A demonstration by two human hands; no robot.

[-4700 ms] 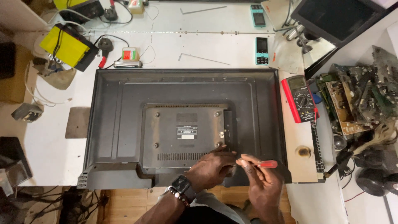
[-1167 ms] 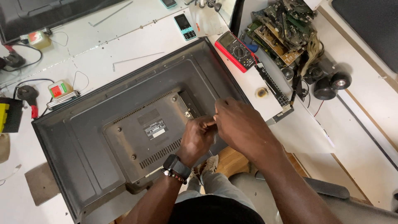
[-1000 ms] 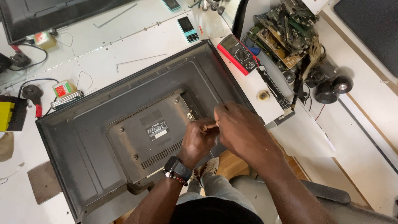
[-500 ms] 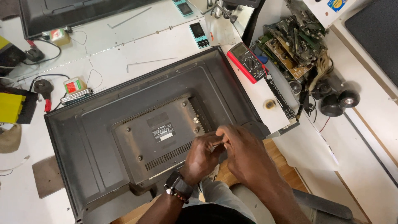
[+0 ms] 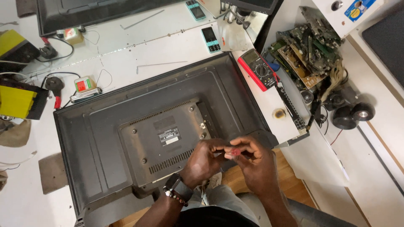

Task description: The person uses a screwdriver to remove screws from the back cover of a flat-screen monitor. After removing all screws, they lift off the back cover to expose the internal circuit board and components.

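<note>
— Screwdriver [image 5: 235,152], the red-handled one: it sits low and right of centre in the frame, pinched in the right hand [image 5: 257,164], fingers curled tight round the handle.

— And the other hand?

— The left hand [image 5: 205,162], with a watch [image 5: 173,185] on its wrist, is right up against it, fingertips narrowed at the tool's front end. Whether it grips the shaft or something small, I can't tell.

— What's under them?

— The back of a flat television [image 5: 126,126], lying face down across the white table [image 5: 168,46]. Both hands hover over its lower right edge, beside the raised centre panel [image 5: 166,138].

— Anything else about?

— A red multimeter [image 5: 257,69] at the set's upper right corner, a pile of circuit boards [image 5: 309,50] further right, a small phone [image 5: 209,39] above, and a yellow box [image 5: 19,101] at the left edge.
</note>
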